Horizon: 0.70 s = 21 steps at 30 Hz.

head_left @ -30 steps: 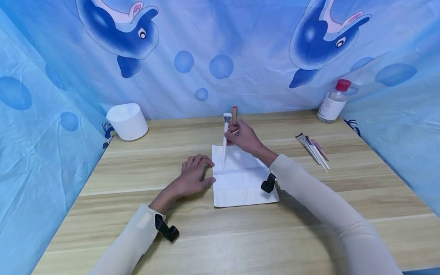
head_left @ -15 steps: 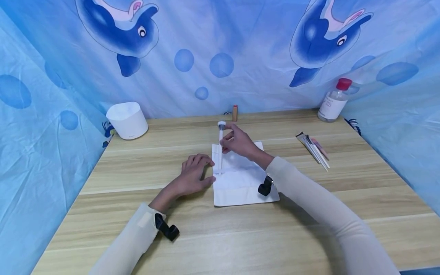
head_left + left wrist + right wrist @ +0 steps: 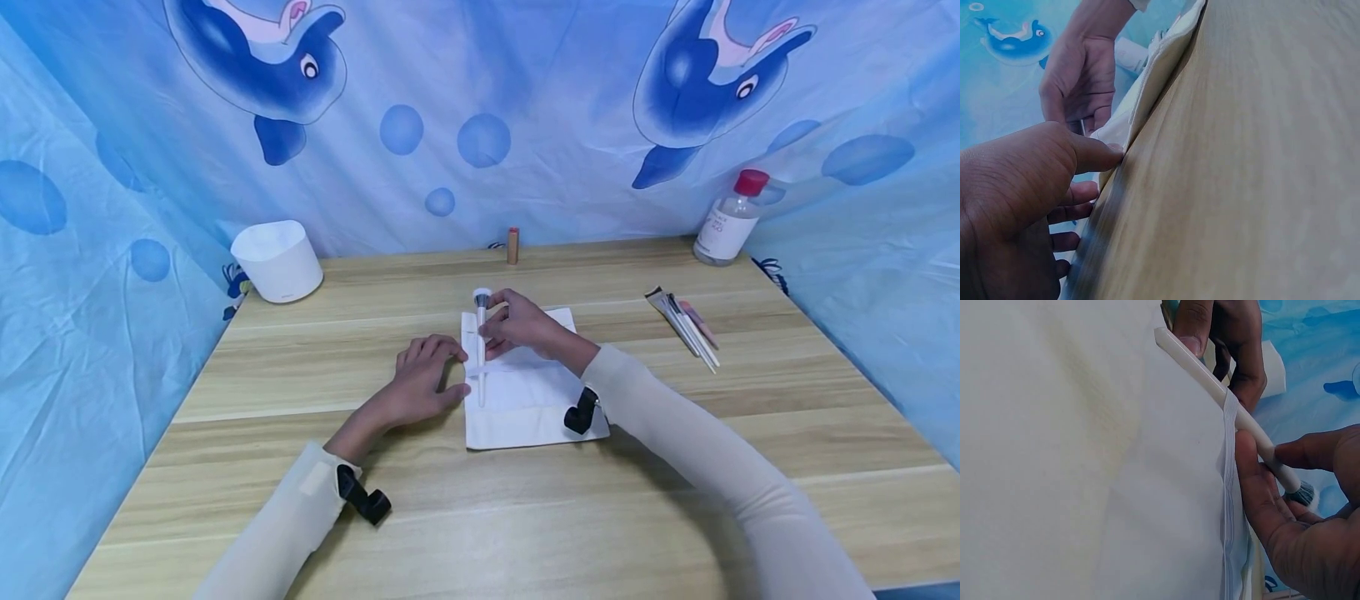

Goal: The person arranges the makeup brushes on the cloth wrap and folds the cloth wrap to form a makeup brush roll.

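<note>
A white makeup brush (image 3: 482, 385) lies along the left side of a white cloth brush pouch (image 3: 536, 417). My right hand (image 3: 523, 322) pinches it near the bristle end between thumb and fingers. In the right wrist view the brush handle (image 3: 1191, 357) passes beneath the pouch's elastic band (image 3: 1229, 500), its tail end beyond the band. My left hand (image 3: 418, 385) rests at the pouch's left edge, thumb and fingertips touching the cloth. Its thumb (image 3: 1099, 156) lies at the cloth edge in the left wrist view, the other fingers loosely bent.
Several slim brushes (image 3: 684, 329) lie to the right of the pouch. Behind it stands a small brown tube with a red top (image 3: 513, 247). At the back are a white cup-like container (image 3: 279, 265) on the left and a red-capped bottle (image 3: 726, 227) on the right.
My right hand has brought the brush down toward me and slightly left, its handle sliding past the elastic band over the pouch. My left hand has stayed in place.
</note>
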Tool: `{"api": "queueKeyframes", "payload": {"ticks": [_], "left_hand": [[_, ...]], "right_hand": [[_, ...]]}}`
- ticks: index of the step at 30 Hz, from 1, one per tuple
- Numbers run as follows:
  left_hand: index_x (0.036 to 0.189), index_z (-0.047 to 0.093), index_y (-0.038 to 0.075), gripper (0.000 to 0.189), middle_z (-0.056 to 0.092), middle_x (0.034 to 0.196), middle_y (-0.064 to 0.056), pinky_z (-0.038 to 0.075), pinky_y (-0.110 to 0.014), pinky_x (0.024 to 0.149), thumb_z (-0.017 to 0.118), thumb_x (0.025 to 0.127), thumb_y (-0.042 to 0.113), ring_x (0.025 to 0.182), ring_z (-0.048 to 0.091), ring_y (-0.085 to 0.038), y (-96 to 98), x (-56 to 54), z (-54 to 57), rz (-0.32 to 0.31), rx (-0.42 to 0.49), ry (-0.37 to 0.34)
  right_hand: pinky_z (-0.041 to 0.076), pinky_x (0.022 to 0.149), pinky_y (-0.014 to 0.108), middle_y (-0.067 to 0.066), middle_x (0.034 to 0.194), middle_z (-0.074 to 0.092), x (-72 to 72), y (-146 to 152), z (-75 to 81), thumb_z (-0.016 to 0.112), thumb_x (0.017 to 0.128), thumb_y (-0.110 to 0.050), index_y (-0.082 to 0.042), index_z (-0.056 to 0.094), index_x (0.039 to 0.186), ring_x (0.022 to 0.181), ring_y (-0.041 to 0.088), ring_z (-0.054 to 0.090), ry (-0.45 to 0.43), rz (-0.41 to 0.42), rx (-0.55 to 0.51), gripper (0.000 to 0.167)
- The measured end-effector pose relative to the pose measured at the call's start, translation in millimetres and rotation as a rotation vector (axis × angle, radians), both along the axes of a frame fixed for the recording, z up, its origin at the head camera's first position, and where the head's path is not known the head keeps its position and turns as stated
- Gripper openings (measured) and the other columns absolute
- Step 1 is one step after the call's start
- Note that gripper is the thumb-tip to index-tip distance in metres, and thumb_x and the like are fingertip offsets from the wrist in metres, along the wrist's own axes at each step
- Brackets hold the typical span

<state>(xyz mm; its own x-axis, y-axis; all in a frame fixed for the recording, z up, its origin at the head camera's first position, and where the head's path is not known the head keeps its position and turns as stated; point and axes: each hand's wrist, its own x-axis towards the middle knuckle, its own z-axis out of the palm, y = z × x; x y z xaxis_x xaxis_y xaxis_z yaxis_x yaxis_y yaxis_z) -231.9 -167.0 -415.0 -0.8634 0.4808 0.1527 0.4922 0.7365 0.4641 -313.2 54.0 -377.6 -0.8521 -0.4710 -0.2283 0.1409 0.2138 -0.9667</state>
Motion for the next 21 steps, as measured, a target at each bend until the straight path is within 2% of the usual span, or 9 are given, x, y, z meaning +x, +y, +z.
{"api": "queueKeyframes", "payload": {"ticks": [6, 9, 14, 21], "left_hand": [[0.128, 0.055, 0.016, 0.042, 0.04, 0.144, -0.005, 0.02, -0.058, 0.106, 0.067, 0.094, 0.037, 0.131, 0.029, -0.032, -0.6, -0.7, -1.1, 0.003, -0.01, -0.005], [0.128, 0.056, 0.015, 0.041, 0.041, 0.143, -0.006, 0.021, -0.06, 0.105, 0.068, 0.094, 0.036, 0.131, 0.03, -0.033, -1.0, -1.1, -1.1, -0.002, -0.004, 0.008], [0.127, 0.056, 0.015, 0.04, 0.041, 0.143, -0.006, 0.02, -0.059, 0.105, 0.068, 0.094, 0.035, 0.132, 0.029, -0.033, -1.1, -1.2, 0.1, -0.001, -0.003, 0.002], [0.128, 0.056, 0.016, 0.04, 0.04, 0.144, -0.004, 0.02, -0.056, 0.106, 0.066, 0.095, 0.037, 0.131, 0.029, -0.031, -1.4, -1.6, -1.5, 0.007, -0.015, -0.016]], "right_hand": [[0.058, 0.079, 0.045, 0.025, 0.115, 0.057, 2.3, 2.7, -1.9, 0.066, 0.095, 0.0, -0.011, 0.021, 0.151, 0.091, 0.035, 0.067, -0.018, 0.015, -0.001, 0.073], [0.058, 0.078, 0.042, 0.023, 0.109, 0.061, 1.9, 4.6, -2.0, 0.069, 0.093, -0.002, -0.014, 0.019, 0.154, 0.087, 0.031, 0.067, 0.005, 0.055, 0.058, 0.081], [0.052, 0.074, 0.034, 0.015, 0.098, 0.067, 3.5, 7.5, -3.0, 0.074, 0.09, -0.012, -0.015, 0.024, 0.154, 0.08, 0.023, 0.063, 0.076, 0.164, 0.204, 0.08], [0.048, 0.074, 0.032, 0.011, 0.094, 0.07, 8.3, 7.8, -2.9, 0.072, 0.092, -0.017, -0.012, 0.03, 0.15, 0.08, 0.021, 0.062, 0.147, 0.243, 0.285, 0.071]]}}
